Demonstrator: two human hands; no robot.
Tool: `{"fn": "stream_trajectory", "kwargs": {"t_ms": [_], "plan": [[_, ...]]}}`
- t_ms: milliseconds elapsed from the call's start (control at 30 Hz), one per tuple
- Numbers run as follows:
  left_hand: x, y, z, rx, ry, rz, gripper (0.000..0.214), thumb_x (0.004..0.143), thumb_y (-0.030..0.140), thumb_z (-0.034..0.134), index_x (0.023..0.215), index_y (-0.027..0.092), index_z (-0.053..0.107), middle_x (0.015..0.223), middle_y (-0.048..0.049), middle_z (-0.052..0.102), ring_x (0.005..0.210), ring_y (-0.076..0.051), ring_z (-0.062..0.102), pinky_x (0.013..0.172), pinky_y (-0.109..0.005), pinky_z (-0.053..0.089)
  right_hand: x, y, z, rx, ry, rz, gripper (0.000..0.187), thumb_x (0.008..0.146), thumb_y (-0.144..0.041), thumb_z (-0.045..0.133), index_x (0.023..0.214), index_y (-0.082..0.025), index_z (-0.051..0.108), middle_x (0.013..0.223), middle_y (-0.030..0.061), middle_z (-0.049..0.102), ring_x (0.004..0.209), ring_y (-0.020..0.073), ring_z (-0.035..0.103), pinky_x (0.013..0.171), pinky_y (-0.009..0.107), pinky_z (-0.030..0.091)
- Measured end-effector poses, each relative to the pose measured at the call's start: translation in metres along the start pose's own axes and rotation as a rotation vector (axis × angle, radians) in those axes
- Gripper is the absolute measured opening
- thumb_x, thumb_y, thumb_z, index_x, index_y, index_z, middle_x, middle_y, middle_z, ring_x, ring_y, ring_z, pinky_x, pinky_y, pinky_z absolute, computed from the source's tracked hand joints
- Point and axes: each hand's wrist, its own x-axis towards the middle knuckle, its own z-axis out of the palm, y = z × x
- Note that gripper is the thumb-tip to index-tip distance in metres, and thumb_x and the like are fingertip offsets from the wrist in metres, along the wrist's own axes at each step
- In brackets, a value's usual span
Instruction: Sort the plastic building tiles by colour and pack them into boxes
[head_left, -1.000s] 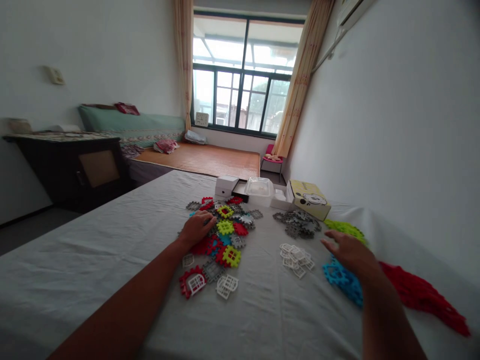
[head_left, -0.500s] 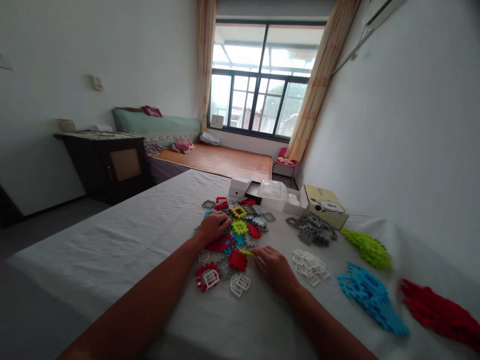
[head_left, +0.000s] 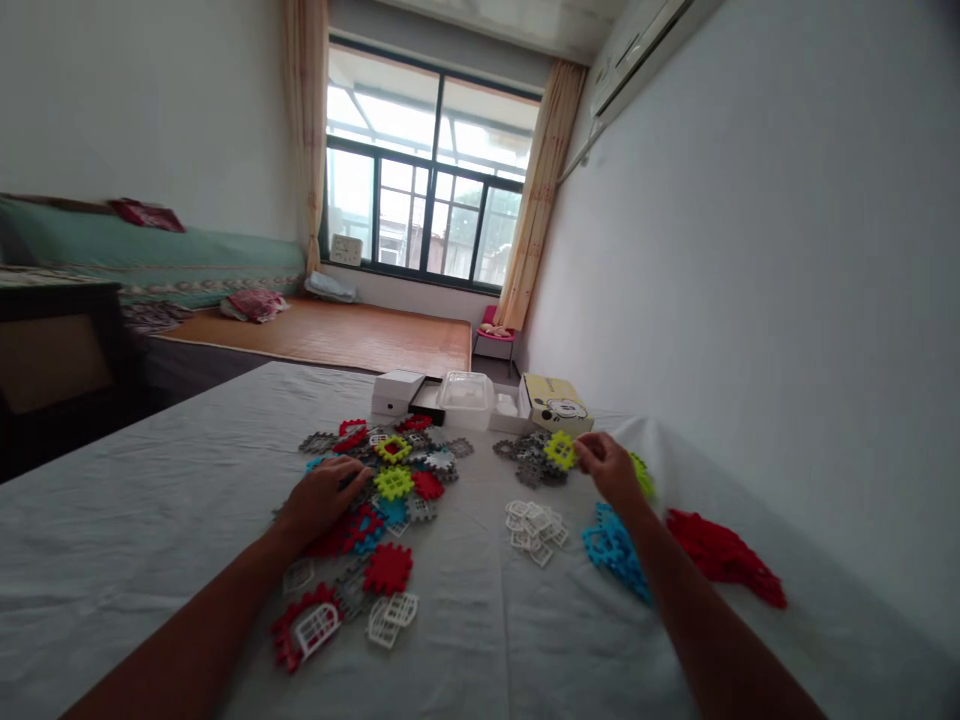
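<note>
My right hand (head_left: 606, 466) pinches a yellow-green notched building tile (head_left: 560, 451) by its edge, above the grey tile pile (head_left: 534, 470). Part of the yellow-green tile pile (head_left: 642, 476) shows behind that hand. My left hand (head_left: 324, 496) rests palm down at the left side of a mixed heap, its fingers loosely spread over the pieces; what lies under the palm is hidden. In the heap are a red tile (head_left: 388, 568), another yellow-green tile (head_left: 394, 484) and a blue tile (head_left: 392, 511). White window pieces (head_left: 391, 618) lie at its near end.
White window frames (head_left: 535, 530), blue tiles (head_left: 616, 550) and red tiles (head_left: 724, 557) form separate piles on the right. Along the far table edge stand a white box (head_left: 397, 391), a clear plastic container (head_left: 465, 397) and a yellow box (head_left: 556, 402). A grey-white cloth (head_left: 465, 660) covers the table.
My right hand has carried the yellow-green tile from the heap's near side to above the grey pile on the right. The view has turned rightward. My left hand stays at the heap.
</note>
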Motion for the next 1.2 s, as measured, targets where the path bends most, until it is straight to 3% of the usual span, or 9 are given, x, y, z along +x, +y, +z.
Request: {"fn": "stream_trajectory", "kwargs": {"t_ms": [167, 300, 400, 467, 667, 767, 867, 1033, 1200], "plan": [[0.001, -0.002, -0.002, 0.011, -0.001, -0.003, 0.036, 0.087, 0.048, 0.042, 0.081, 0.023, 0.067, 0.090, -0.0031, 0.069, 0.088, -0.020, 0.062, 0.082, -0.028, 0.044, 0.038, 0.065, -0.077, -0.239, 0.257, 0.204, 0.028, 0.073, -0.040, 0.052, 0.082, -0.016, 0.063, 0.073, 0.0104, 0.069, 0.068, 0.0222, 0.066, 0.064, 0.032, 0.050], [-0.001, -0.006, -0.011, 0.081, 0.097, -0.100, 0.036, 0.087, 0.048, 0.042, 0.085, 0.023, 0.067, 0.095, -0.0045, 0.069, 0.095, -0.022, 0.060, 0.086, -0.029, 0.043, 0.047, 0.085, -0.084, -0.356, 0.285, 0.252, 0.024, 0.071, -0.032, 0.052, 0.082, -0.015, 0.066, 0.079, 0.0130, 0.069, 0.077, 0.0261, 0.065, 0.073, 0.037, 0.048], [-0.005, -0.008, -0.015, 0.101, 0.157, -0.241, 0.036, 0.087, 0.044, 0.039, 0.089, 0.022, 0.068, 0.100, -0.0060, 0.068, 0.098, -0.023, 0.059, 0.089, -0.032, 0.042, 0.046, 0.069, -0.049, -0.382, 0.202, 0.176, 0.031, 0.073, -0.030, 0.050, 0.095, -0.015, 0.066, 0.094, 0.0135, 0.068, 0.082, 0.0261, 0.064, 0.079, 0.039, 0.046], [-0.006, -0.011, -0.013, 0.033, 0.142, -0.321, 0.035, 0.087, 0.041, 0.039, 0.093, 0.021, 0.068, 0.102, -0.0066, 0.068, 0.101, -0.022, 0.057, 0.092, -0.032, 0.041, 0.028, 0.035, -0.010, -0.338, 0.024, -0.018, 0.031, 0.078, -0.033, 0.049, 0.099, -0.018, 0.065, 0.096, 0.0105, 0.069, 0.082, 0.0241, 0.064, 0.080, 0.038, 0.047], [-0.006, -0.019, 0.002, -0.183, 0.147, -0.345, 0.036, 0.086, 0.041, 0.041, 0.086, 0.020, 0.069, 0.096, -0.0072, 0.069, 0.101, -0.021, 0.057, 0.094, -0.033, 0.039, -0.116, -0.121, 0.089, -0.060, -0.685, -0.887, 0.036, 0.088, -0.039, 0.049, 0.123, -0.035, 0.055, 0.127, -0.0015, 0.059, 0.120, 0.0240, 0.050, 0.101, 0.041, 0.040], [-0.006, -0.022, 0.004, -0.244, 0.167, -0.353, 0.040, 0.086, 0.045, 0.039, 0.086, 0.020, 0.070, 0.092, -0.0058, 0.070, 0.096, -0.020, 0.060, 0.090, -0.030, 0.042, -0.159, -0.163, 0.116, -0.019, -0.881, -1.078, 0.055, 0.086, -0.041, 0.054, 0.137, -0.044, 0.035, 0.140, -0.0085, 0.045, 0.130, 0.0222, 0.040, 0.113, 0.037, 0.025], [-0.005, -0.024, 0.004, -0.335, 0.200, -0.367, 0.047, 0.087, 0.048, 0.035, 0.090, 0.017, 0.071, 0.090, -0.0057, 0.072, 0.091, -0.020, 0.063, 0.084, -0.029, 0.046, -0.155, -0.165, 0.143, -0.048, -0.855, -1.092, 0.051, 0.088, -0.037, 0.052, 0.135, -0.047, 0.037, 0.139, -0.0106, 0.045, 0.131, 0.0215, 0.040, 0.114, 0.036, 0.022], [-0.003, -0.018, 0.004, -0.454, 0.247, -0.357, 0.054, 0.088, 0.049, 0.032, 0.096, 0.012, 0.070, 0.093, -0.0061, 0.073, 0.087, -0.019, 0.065, 0.079, -0.029, 0.050, -0.110, -0.139, 0.184, -0.105, -0.599, -0.972, 0.027, 0.087, -0.031, 0.055, 0.112, -0.039, 0.063, 0.133, -0.0046, 0.054, 0.127, 0.0249, 0.043, 0.108, 0.043, 0.030], [0.000, -0.011, 0.003, -0.444, 0.302, -0.334, 0.047, 0.088, 0.044, 0.034, 0.092, 0.015, 0.070, 0.095, -0.0066, 0.072, 0.096, -0.020, 0.063, 0.088, -0.030, 0.046, -0.067, -0.115, 0.185, 0.144, -0.305, -0.560, 0.029, 0.090, -0.038, 0.043, 0.104, -0.025, 0.066, 0.116, 0.0054, 0.065, 0.110, 0.0222, 0.055, 0.094, 0.040, 0.044]]}}
